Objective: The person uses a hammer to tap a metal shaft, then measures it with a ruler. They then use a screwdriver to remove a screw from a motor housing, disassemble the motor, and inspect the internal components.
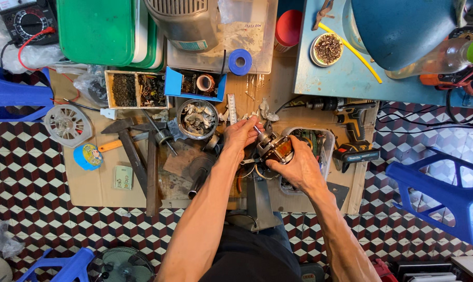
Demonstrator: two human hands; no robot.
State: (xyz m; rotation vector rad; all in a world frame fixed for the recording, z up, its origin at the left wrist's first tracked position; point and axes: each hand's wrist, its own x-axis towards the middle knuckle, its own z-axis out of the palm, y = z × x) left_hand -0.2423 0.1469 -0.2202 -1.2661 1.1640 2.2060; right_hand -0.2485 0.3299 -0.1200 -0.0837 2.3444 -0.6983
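A small motor (276, 147) with copper-coloured windings and a dark metal body is held over the cardboard-covered surface (90, 183), beside a clear plastic tub (327, 141) of parts. The right hand (294, 166) has its fingers wrapped around the motor; the left hand (240, 134) pinches its top end. Nearby, a round tin (197, 119) holds pale scraps, and a divided box (136, 90) holds dark screws.

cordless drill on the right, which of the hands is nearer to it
Right. The right hand holds the motor just left of the cordless drill; the left hand is farther left.
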